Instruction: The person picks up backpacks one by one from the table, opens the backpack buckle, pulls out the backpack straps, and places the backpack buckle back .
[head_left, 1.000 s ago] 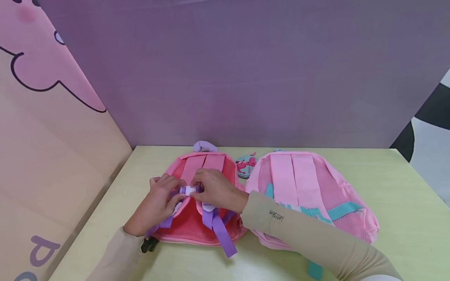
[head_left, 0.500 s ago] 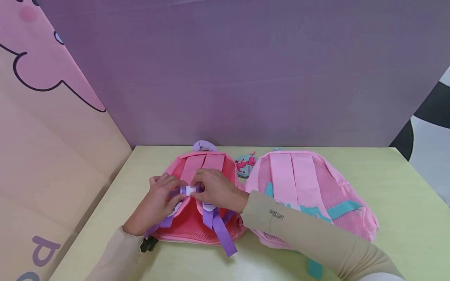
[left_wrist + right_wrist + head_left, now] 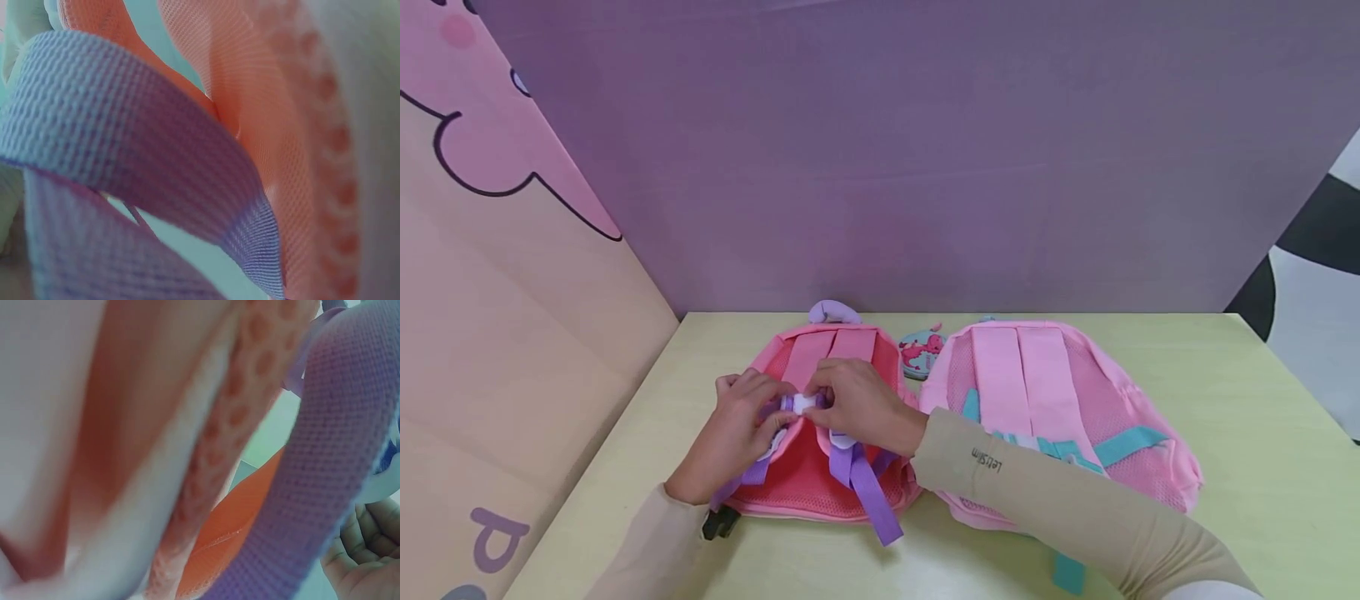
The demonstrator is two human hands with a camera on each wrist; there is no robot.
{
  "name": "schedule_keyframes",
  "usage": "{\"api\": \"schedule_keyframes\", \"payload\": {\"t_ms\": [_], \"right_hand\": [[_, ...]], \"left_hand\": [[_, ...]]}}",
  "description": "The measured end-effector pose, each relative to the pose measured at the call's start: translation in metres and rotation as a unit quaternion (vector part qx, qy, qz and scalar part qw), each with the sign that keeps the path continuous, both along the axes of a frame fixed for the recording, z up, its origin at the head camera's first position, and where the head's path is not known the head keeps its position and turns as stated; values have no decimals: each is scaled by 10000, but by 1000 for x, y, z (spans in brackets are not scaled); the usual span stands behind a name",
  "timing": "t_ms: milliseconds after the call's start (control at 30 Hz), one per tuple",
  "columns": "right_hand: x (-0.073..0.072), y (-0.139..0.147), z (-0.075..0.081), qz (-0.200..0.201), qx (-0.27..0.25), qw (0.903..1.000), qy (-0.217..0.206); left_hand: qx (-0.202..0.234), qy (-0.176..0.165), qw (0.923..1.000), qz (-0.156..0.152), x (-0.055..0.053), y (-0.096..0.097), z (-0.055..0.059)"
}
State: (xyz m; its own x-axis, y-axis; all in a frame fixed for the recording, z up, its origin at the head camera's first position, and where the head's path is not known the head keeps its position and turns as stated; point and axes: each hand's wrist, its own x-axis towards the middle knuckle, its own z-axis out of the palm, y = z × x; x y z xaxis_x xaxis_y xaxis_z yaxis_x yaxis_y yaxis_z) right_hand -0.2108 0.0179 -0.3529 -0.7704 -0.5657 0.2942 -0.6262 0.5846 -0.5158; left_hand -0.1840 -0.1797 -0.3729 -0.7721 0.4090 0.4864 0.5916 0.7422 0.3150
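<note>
A person in beige sleeves leans in over a pale yellow-green tabletop [image 3: 1247, 467], both hands meeting left of centre, below the middle of the frame. The left hand [image 3: 737, 429] pinches one end of a small white plastic buckle with purple webbing [image 3: 804, 404]; the right hand [image 3: 863, 410] pinches the other end, fingertips and thumb closed on it. The buckle sits above the mesh back of a coral-pink fabric backpack [image 3: 812, 483], lying strap side up in the lower left-centre. A flat purple woven strap [image 3: 877, 507] trails off its near edge, and a black plastic piece [image 3: 721, 523] shows by the left cuff.

Just beside it, right of centre, lies a pale pink fabric backpack with turquoise straps [image 3: 1048, 383], partly behind the right sleeve. A rounded turquoise-and-pink printed item [image 3: 921, 353] rests between their upper parts. A purple wall [image 3: 925, 150] fills the upper frame.
</note>
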Motion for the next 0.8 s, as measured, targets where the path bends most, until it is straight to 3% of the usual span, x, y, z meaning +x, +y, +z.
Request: {"api": "schedule_keyframes", "payload": {"t_ms": [533, 800], "right_hand": [[0, 1, 0, 77, -73, 9997, -207], [-3, 2, 0, 354, -66, 9992, -153]], "left_hand": [[-42, 178, 9996, -198, -1, 2, 1], [-56, 82, 9999, -112, 1, 0, -1]]}}
